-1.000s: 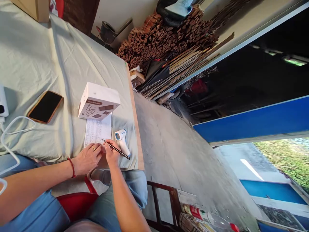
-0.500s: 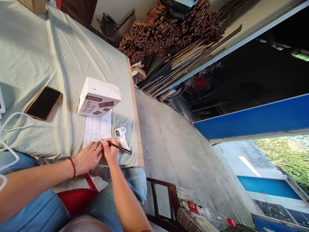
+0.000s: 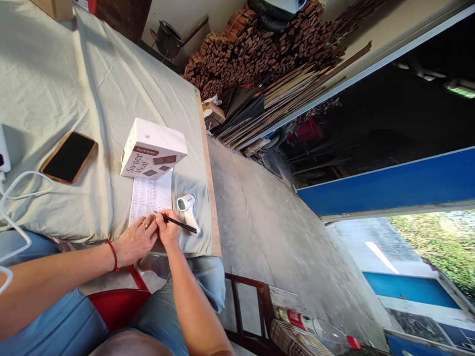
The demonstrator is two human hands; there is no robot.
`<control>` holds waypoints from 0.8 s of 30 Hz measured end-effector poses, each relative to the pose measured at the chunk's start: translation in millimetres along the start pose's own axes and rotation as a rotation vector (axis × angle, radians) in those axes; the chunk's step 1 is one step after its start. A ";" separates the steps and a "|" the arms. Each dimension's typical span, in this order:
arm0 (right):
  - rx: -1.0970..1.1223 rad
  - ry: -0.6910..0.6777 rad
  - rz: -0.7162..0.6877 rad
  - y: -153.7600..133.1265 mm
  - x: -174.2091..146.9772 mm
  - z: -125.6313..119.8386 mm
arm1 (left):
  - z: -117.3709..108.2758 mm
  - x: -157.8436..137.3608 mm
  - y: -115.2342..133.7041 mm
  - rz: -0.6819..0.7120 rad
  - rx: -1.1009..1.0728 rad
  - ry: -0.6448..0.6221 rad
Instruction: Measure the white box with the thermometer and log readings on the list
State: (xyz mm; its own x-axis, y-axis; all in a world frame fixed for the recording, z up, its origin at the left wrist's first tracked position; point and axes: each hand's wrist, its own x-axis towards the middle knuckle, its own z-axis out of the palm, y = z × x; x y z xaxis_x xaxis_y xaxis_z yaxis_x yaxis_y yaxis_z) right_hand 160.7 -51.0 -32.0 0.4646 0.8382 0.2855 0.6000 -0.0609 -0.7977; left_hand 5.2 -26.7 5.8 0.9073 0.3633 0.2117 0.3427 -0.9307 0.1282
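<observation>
Between the thumb and fingers of my right hand (image 3: 169,229) is a black pen (image 3: 181,224), its tip near the lower part of a paper sheet (image 3: 150,198). Rows of small marks cover that sheet. My left hand (image 3: 138,239) lies flat on the sheet's bottom edge, fingers stretched out, touching my right hand. A white box (image 3: 158,148) printed "Super Meal" stands over the sheet's top end and hides it. Just right of my right hand lies a white and blue infrared thermometer (image 3: 189,210), partly behind the pen.
A phone (image 3: 69,157) in an orange-brown case lies on the cloth-covered table (image 3: 111,99) at the left, near a white cable (image 3: 18,180). The table's right edge borders a concrete floor (image 3: 252,207). A dark wooden chair (image 3: 260,306) stands at the lower right.
The pen's back end has swung slightly up and left within my right hand's grip. My left hand, the box and the thermometer stay in place; the view shifts a little.
</observation>
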 end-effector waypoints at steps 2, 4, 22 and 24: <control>-0.003 0.006 -0.003 -1.3 0.2 0.3 | 0.0 0.1 0.2 0.004 0.025 -0.008; 0.003 0.018 -0.007 -2.5 0.3 0.2 | 0.0 0.2 0.1 0.006 0.033 -0.010; -0.015 0.036 -0.007 0.1 -0.2 0.8 | 0.7 0.0 -0.7 -0.006 -0.010 0.002; -0.026 0.034 -0.008 0.4 0.1 0.7 | 0.8 -0.2 -0.6 -0.007 -0.027 0.006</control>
State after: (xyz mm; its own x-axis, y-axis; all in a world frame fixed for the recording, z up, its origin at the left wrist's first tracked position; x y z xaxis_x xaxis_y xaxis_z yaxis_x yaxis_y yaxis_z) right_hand 160.6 -50.6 -32.6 0.4813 0.8198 0.3104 0.6203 -0.0682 -0.7814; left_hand 5.0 -26.2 4.9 0.9033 0.3701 0.2170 0.3421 -0.9266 0.1562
